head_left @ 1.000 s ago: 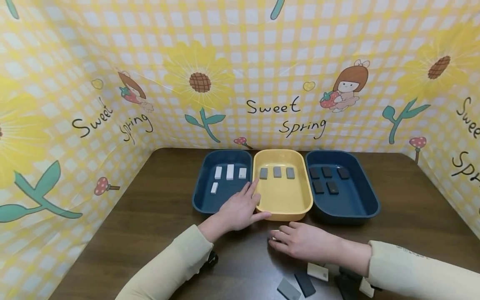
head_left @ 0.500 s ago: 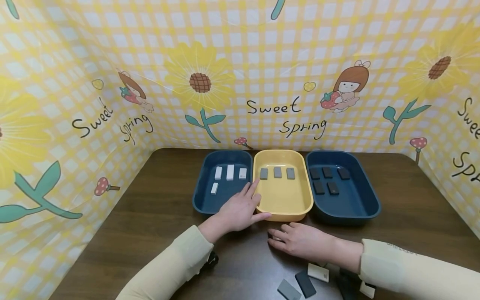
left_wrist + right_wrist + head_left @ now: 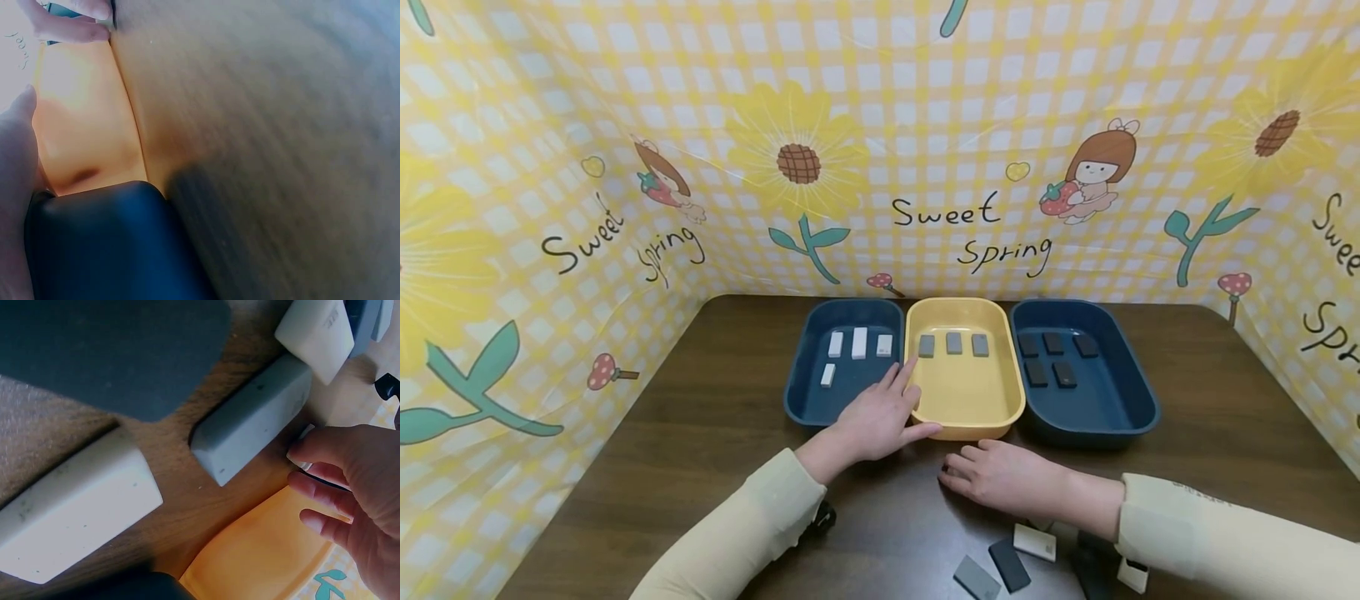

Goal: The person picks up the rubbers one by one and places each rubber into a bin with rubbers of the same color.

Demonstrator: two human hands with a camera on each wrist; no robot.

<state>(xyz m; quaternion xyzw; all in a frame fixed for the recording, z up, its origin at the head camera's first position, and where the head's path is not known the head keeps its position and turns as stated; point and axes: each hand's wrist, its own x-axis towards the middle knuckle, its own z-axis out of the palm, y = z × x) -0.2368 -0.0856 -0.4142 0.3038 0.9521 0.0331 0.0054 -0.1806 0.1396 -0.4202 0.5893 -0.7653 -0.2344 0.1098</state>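
Observation:
My left hand (image 3: 877, 417) lies with fingers spread over the adjoining rims of the left blue tray (image 3: 797, 408) and the yellow tray (image 3: 966, 432). Just in front of the yellow tray, low over the table, my right hand (image 3: 1011, 479) has its thumb and fingers together. In the right wrist view they pinch a small light block (image 3: 304, 464), likely an eraser, mostly hidden by the fingers. White blocks (image 3: 859, 343) lie in the left tray, grey blocks (image 3: 954, 343) in the yellow one. Dark blocks (image 3: 1063, 375) lie in the right blue tray (image 3: 1120, 417).
Below my right forearm are loose blocks: a grey one (image 3: 977, 577), a dark one (image 3: 1009, 566), a white one (image 3: 1035, 542) and another white one (image 3: 1132, 575). More dark shapes are partly under the sleeve. A yellow checked cloth (image 3: 925, 108) stands around the table (image 3: 677, 467).
The light block at my right fingertips showed more a second ago; now the fingers mostly cover it. The right forearm has shifted slightly left. My left hand and the trays stay in place.

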